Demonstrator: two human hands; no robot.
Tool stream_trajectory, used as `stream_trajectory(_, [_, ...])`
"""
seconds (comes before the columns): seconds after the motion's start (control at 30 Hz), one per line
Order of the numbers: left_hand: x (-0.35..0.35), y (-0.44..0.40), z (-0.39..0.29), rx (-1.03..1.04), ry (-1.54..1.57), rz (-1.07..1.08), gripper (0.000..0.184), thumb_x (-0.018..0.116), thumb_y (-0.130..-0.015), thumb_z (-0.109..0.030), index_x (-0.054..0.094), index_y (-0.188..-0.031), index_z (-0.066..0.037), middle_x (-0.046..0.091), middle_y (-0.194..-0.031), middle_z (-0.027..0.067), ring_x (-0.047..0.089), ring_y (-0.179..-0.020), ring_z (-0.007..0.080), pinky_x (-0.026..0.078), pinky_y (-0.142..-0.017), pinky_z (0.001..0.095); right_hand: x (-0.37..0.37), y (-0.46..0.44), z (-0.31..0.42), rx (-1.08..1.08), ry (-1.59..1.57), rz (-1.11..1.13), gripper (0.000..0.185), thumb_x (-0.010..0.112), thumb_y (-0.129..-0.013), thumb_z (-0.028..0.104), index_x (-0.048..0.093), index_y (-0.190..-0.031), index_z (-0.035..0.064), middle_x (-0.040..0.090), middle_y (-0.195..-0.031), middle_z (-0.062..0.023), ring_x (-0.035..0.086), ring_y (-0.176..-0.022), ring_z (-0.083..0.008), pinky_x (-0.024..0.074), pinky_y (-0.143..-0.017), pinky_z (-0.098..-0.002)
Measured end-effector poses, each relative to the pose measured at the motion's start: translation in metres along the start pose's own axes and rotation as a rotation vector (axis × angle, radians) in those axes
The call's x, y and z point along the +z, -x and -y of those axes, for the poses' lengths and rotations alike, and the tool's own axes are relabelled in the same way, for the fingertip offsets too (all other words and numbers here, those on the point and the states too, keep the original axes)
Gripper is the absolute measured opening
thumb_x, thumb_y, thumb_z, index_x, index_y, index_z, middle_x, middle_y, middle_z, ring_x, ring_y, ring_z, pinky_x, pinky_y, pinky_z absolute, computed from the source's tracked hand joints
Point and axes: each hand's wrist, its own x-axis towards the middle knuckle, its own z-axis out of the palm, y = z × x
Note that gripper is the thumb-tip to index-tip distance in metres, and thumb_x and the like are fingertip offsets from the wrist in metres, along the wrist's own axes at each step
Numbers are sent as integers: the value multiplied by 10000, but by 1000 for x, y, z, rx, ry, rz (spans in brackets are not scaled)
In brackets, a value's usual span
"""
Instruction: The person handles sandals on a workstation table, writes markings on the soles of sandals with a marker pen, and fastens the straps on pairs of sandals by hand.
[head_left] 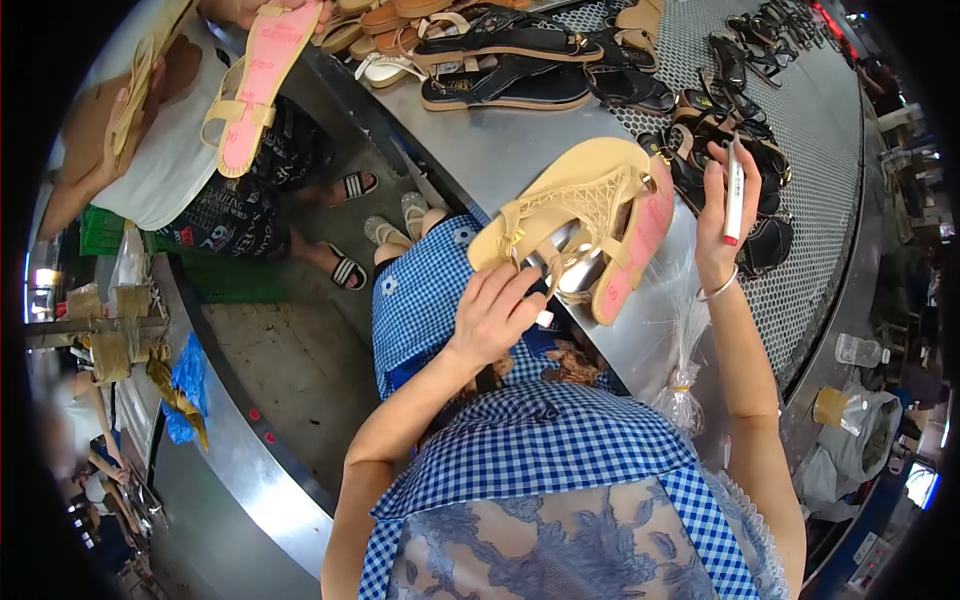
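My left hand is closed at the heel of a beige sandal with woven straps. A small white piece, perhaps a marker cap, sticks out beside its fingers. Against that sandal lies a second one, its pink sole bearing red marks. My right hand is raised to the right of the pair. Its fingers are closed around a white marker with a red lower end. The marker does not touch the sandals.
Black sandals and tan ones line the back of the metal table. More black sandals lie on the perforated conveyor. At left, another person's hand holds a pink-soled sandal. Clear plastic strands lie near my right forearm.
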Motion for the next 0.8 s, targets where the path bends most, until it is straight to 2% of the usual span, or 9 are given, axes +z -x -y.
stream_trajectory(0.07, [3,7,-2,-45,-33,-6,160,617,-650,-102,532,-786,-109,578,-997,63,533,-900,236,410,-756,352,0,3,-8,5,-45,12,361,547,-844,77,421,-1175,9,572,-1038,-110,529,-897,-134,439,-792,-248])
stream_trajectory(0.13, [-1,11,-3,-119,-36,-53,262,633,-588,15,488,-774,-99,569,-1018,87,537,-896,269,425,-715,384,1,7,-16,-7,53,101,360,546,-844,80,421,-1173,5,570,-1044,-112,532,-897,-139,438,-795,-249])
stream_trajectory(0.27, [-29,29,5,-192,105,-117,238,606,-625,64,480,-772,-76,544,-1011,133,530,-908,273,418,-751,374,8,11,-18,-7,71,180,367,508,-872,76,399,-1216,6,551,-1086,-132,531,-968,-154,432,-843,-253])
stream_trajectory(0.33, [-55,37,22,-402,-102,-276,202,576,-676,66,456,-790,-50,524,-1030,150,524,-904,247,409,-769,341,11,8,-19,-1,27,147,322,507,-875,82,443,-1178,-5,578,-1027,-115,544,-929,-136,443,-809,-236])
stream_trajectory(0.4, [-80,31,50,-803,55,-654,242,618,-699,33,477,-892,-10,506,-998,105,470,-861,211,385,-789,319,11,3,-15,9,-19,158,290,507,-876,81,475,-1148,-11,592,-976,-95,551,-905,-127,443,-799,-231])
stream_trajectory(0.47, [-113,24,80,-677,-250,-732,318,648,-694,31,452,-942,-7,487,-1012,97,436,-861,182,362,-826,310,14,-2,-19,19,-18,143,258,505,-879,90,506,-1116,-13,589,-967,-82,552,-890,-123,436,-799,-228])
stream_trajectory(0.53, [-136,8,92,-622,-374,-716,327,706,-686,-39,415,-836,-32,493,-1086,124,465,-907,199,353,-849,315,16,-4,-19,53,-57,161,261,504,-880,102,511,-1115,-11,585,-969,-86,551,-891,-130,436,-803,-236])
stream_trajectory(0.67, [-160,-25,139,-426,-481,-513,503,808,-557,-156,440,-882,-46,446,-1156,158,426,-1069,304,331,-919,376,22,-2,-38,219,-206,153,248,536,-849,71,533,-1083,-12,554,-1058,-76,525,-915,-129,443,-796,-249])
stream_trajectory(0.8, [-159,-59,165,-664,-541,-320,710,835,-483,-253,423,-1001,4,371,-1237,177,425,-1086,357,365,-887,417,26,1,-21,98,-129,207,226,513,-867,98,520,-1061,-17,542,-940,-55,510,-833,-103,414,-762,-224])
